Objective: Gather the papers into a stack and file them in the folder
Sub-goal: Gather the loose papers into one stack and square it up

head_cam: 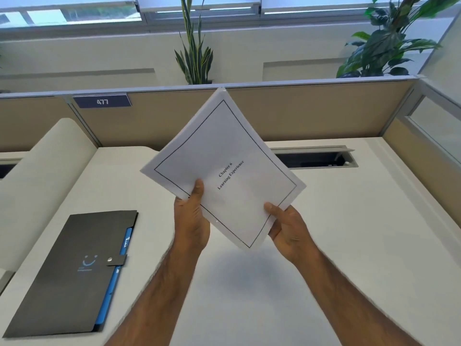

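Note:
A stack of white papers (224, 156) hangs in the air above the desk, turned like a diamond. Its top sheet has a thin black border and the words "Chapter 6 Learning Experience". My left hand (192, 221) grips the stack's lower left edge with the thumb on top. My right hand (289, 228) grips the lower right edge the same way. A dark grey folder (74, 270) lies shut on the desk at the lower left, its snap strap fastened and blue dividers showing along its right side.
The white desk (349, 245) runs under my arms. A cable slot (314, 158) is cut into it at the back right. Beige partition walls (311, 113) close the back and right. A rounded white divider (50, 166) stands at the left. Plants rise behind the partition.

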A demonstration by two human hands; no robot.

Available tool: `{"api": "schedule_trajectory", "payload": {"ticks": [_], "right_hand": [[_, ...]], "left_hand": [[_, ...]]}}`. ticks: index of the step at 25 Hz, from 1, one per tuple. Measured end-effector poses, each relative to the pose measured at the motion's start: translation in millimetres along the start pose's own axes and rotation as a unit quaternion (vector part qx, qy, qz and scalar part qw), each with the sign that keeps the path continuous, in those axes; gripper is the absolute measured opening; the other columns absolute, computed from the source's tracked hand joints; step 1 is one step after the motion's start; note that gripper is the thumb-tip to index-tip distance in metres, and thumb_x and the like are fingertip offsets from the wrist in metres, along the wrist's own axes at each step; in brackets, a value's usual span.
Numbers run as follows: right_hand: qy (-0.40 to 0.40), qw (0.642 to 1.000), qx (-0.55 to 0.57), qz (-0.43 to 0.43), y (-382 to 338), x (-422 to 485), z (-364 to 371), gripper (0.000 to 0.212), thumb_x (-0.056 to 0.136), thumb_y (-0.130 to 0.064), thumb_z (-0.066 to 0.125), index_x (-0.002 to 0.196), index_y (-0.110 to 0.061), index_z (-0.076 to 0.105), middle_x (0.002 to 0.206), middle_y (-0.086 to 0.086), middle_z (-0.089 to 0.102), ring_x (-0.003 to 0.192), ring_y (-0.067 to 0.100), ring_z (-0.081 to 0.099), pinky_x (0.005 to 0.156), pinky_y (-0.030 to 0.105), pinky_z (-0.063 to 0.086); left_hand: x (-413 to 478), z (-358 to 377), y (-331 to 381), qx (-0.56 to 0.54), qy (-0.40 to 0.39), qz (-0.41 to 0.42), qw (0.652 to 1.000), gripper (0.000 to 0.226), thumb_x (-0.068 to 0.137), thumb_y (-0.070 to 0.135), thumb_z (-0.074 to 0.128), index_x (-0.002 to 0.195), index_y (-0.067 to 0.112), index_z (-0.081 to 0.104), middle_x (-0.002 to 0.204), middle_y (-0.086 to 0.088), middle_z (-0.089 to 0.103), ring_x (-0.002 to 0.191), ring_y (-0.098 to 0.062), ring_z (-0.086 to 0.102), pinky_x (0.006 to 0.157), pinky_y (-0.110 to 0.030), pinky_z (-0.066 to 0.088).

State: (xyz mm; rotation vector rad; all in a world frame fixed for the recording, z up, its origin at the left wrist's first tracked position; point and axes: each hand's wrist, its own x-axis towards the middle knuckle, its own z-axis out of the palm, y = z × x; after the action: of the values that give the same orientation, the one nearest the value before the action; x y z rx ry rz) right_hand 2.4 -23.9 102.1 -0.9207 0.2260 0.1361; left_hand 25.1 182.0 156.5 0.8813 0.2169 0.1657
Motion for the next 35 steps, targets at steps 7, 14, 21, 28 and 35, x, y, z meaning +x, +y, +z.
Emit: {"api": "schedule_trajectory", "payload": {"ticks": [7, 14, 21, 28, 35], "right_hand": [[0.066, 0.981, -0.167, -0.074, -37, -2, -6, 0.026, 0.087, 0.003, 0.071, 0.110, -0.010, 0.074, 0.113, 0.014, 0.077, 0.105, 0.033, 0.072, 0.092, 0.046, 0.059], [0.098, 0.938, -0.294, -0.154, -27, -4, 8, 0.014, 0.088, -0.017, 0.077, 0.093, -0.030, 0.075, 0.090, -0.011, 0.080, 0.082, 0.006, 0.074, 0.068, 0.020, 0.059], [0.100, 0.923, -0.360, -0.094, 15, -21, -17, 0.025, 0.091, -0.010, 0.072, 0.093, -0.035, 0.074, 0.087, -0.016, 0.077, 0.085, 0.009, 0.072, 0.070, 0.020, 0.052], [0.099, 0.914, -0.362, -0.156, 1, -27, -7, 0.028, 0.090, -0.013, 0.071, 0.093, -0.041, 0.073, 0.082, -0.017, 0.075, 0.075, 0.001, 0.068, 0.062, 0.010, 0.052], [0.149, 0.771, -0.589, -0.192, -18, -40, 1, 0.048, 0.086, -0.011, 0.074, 0.130, -0.025, 0.060, 0.110, -0.002, 0.071, 0.099, 0.022, 0.067, 0.079, 0.021, 0.053]], "left_hand": [[35, -68, 89, 0.214, -0.169, -0.064, 0.960, 0.053, 0.095, 0.049, 0.062, 0.138, 0.018, 0.063, 0.139, -0.011, 0.065, 0.126, -0.030, 0.064, 0.095, -0.042, 0.057], [20, -83, 37, 0.339, -0.110, -0.008, 0.934, 0.026, 0.085, 0.035, 0.077, 0.111, 0.033, 0.077, 0.110, 0.002, 0.080, 0.102, -0.015, 0.076, 0.082, -0.031, 0.062], [-6, -115, -13, 0.369, -0.038, -0.061, 0.927, 0.012, 0.092, 0.021, 0.076, 0.100, 0.029, 0.075, 0.097, 0.009, 0.081, 0.098, -0.017, 0.076, 0.071, -0.019, 0.057], [-6, -116, -10, 0.312, -0.037, -0.011, 0.949, 0.022, 0.082, 0.035, 0.081, 0.104, 0.030, 0.079, 0.102, 0.004, 0.081, 0.095, -0.015, 0.077, 0.071, -0.019, 0.058], [-6, -89, 18, 0.522, -0.090, 0.023, 0.848, 0.017, 0.096, 0.019, 0.069, 0.092, 0.035, 0.075, 0.084, 0.021, 0.077, 0.089, -0.007, 0.073, 0.072, -0.023, 0.053]]}}
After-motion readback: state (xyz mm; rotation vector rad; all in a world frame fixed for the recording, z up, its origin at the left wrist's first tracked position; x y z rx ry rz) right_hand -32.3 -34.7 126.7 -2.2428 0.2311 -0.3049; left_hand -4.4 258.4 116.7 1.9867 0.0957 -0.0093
